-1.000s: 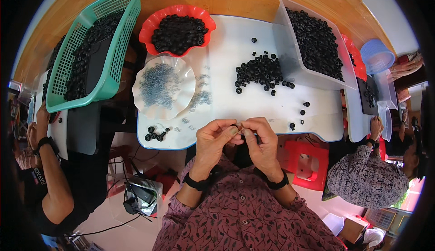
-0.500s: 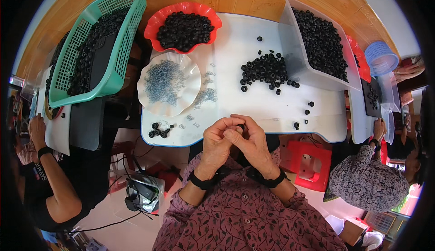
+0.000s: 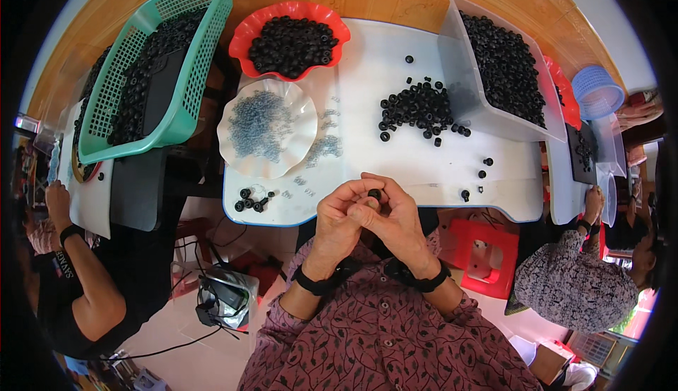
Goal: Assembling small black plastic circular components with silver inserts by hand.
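Observation:
Above the table's front edge, my left hand (image 3: 335, 223) and my right hand (image 3: 397, 223) meet with their fingers closed together. A small round black plastic piece with a hollow end (image 3: 375, 194) shows between the fingertips of both hands. Beyond them on the table lies a loose pile of similar black pieces (image 3: 418, 109). To the left, a white scalloped plate (image 3: 305, 137) holds many tiny clear-grey springs (image 3: 258, 124). More springs (image 3: 325, 149) are scattered beside the plate. Several black pieces (image 3: 252, 200) sit near the front left corner.
A red scalloped bowl (image 3: 342, 29) and a clear plastic bin (image 3: 462, 101), both full of black pieces, stand at the back. A green basket (image 3: 194, 87) is at the left. Co-workers sit on either side, a red stool (image 3: 503, 260) at the right.
The fingertips have shifted slightly, and more of the black piece shows between them. The whole view has moved a little; the things on the table look the same.

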The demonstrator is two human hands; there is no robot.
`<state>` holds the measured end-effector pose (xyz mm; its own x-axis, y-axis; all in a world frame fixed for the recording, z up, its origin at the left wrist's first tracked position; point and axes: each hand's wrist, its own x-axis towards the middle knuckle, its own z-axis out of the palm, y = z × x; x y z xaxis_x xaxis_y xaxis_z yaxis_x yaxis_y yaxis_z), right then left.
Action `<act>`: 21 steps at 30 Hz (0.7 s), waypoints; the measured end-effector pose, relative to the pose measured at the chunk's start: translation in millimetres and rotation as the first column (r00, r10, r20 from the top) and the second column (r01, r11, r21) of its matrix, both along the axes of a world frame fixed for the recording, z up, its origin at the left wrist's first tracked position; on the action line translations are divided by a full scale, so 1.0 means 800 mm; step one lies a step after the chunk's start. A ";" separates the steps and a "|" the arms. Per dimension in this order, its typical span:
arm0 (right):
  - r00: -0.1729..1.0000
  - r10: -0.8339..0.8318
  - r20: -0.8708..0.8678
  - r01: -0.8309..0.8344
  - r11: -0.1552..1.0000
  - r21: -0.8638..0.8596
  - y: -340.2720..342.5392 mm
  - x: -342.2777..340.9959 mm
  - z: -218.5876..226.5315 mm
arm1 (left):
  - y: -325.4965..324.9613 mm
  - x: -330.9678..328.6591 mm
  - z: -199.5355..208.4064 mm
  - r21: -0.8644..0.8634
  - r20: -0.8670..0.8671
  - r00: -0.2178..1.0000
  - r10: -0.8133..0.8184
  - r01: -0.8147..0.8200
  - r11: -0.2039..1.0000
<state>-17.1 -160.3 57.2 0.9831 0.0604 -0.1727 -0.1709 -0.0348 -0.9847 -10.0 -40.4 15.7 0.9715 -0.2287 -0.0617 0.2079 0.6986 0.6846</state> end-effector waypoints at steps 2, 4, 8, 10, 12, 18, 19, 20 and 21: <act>1.000 0.001 -0.001 -0.001 1.000 0.026 0.002 -0.001 0.004 | 0.003 -0.001 -0.004 0.032 0.060 0.997 -0.054 0.052 0.998; 1.000 0.000 -0.003 0.000 0.999 0.051 0.002 -0.001 0.004 | 0.002 -0.002 -0.004 0.076 0.070 0.997 -0.036 0.030 0.997; 0.999 -0.009 -0.046 0.014 0.993 0.117 0.003 0.000 0.008 | 0.000 -0.003 -0.004 0.126 0.103 0.995 -0.005 -0.008 0.992; 0.998 -0.010 -0.061 0.018 0.992 0.128 0.004 0.000 0.009 | -0.001 -0.003 -0.006 0.117 0.106 0.994 0.001 -0.014 0.993; 0.999 -0.007 -0.051 0.012 0.996 0.092 0.004 0.001 0.008 | -0.001 -0.002 -0.006 0.108 0.108 0.994 0.009 -0.020 0.994; 1.000 0.007 -0.010 -0.005 0.993 0.115 0.003 0.002 0.016 | 0.001 0.000 0.011 0.042 0.130 0.992 -0.006 0.000 0.999; 1.000 0.010 -0.010 -0.008 0.993 0.116 0.004 0.002 0.015 | 0.002 0.000 0.009 0.032 0.143 0.990 -0.009 0.004 0.999; 1.000 0.015 -0.020 -0.012 0.992 0.124 0.005 0.003 0.015 | 0.004 0.000 0.007 0.022 0.157 0.988 -0.011 0.008 1.000; 0.999 0.021 -0.030 -0.017 0.991 0.131 0.005 0.003 0.014 | 0.005 0.000 0.007 0.023 0.157 0.988 -0.008 0.004 1.000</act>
<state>-14.6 -156.1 68.3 0.9759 0.1026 -0.1926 -0.2019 0.0903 -0.9752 -10.2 -36.8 21.4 0.9682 -0.2350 0.0863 0.1008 0.6814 0.7249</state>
